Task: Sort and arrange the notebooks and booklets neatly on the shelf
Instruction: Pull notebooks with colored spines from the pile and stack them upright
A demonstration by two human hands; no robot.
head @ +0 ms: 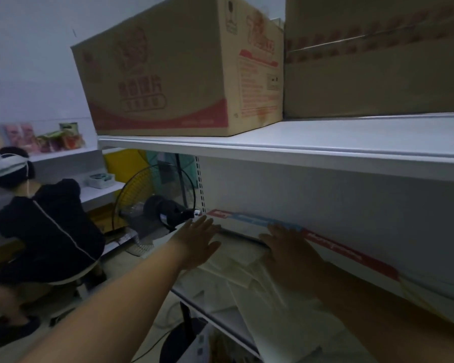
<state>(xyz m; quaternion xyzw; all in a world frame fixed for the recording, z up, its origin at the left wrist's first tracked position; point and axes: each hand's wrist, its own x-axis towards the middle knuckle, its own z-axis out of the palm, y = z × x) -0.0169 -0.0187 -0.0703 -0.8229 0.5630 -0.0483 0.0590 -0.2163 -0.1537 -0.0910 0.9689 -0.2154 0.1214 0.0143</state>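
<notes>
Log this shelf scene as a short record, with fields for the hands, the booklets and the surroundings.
left hand: fingers straight, at the left end of the booklets; contact unclear
right hand: palm down on the booklets
booklets: white, overlapping untidily on the lower shelf
upper shelf: two cardboard boxes
left of shelf: fan, crouching person

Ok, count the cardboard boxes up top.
2. The red-printed box sits left on the top shelf; the plainer box right of it, partly out of frame. More may be hidden.
</notes>
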